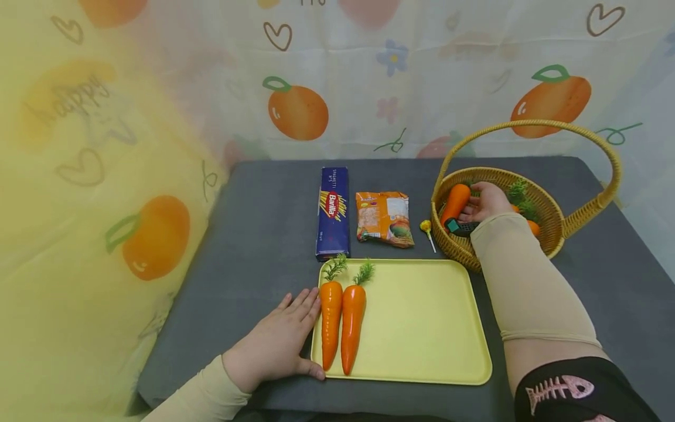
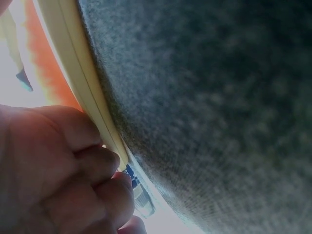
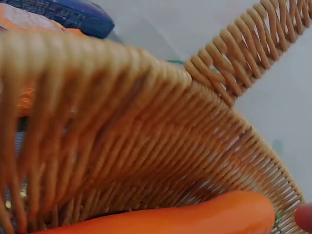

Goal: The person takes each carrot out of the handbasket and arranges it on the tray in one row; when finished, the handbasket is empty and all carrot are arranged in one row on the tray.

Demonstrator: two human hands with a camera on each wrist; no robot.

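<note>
My left hand [image 1: 282, 340] lies at the left side of the yellow tray [image 1: 416, 322], fingers stretched along the edge and thumb at the near corner. Two orange carrots [image 1: 330, 319] with green tops lie side by side on the tray's left part. Inside the wicker basket [image 1: 554, 228], my right hand [image 1: 493, 202] is beside another carrot [image 1: 456, 205], its fingers loosely bent. The right wrist view shows that carrot [image 3: 195, 219] against the woven wall, with one fingertip [image 3: 304, 217] near its thick end, apart from it. The other fingers are out of that view.
Behind the tray lie a blue spaghetti box [image 1: 333, 214], an orange snack packet [image 1: 385, 218] and a yellow lollipop [image 1: 428, 234]. More carrots with green tops [image 1: 519, 196] are in the basket, whose tall handle [image 1: 527, 123] arches over it. The table [image 1: 248, 234] is dark grey.
</note>
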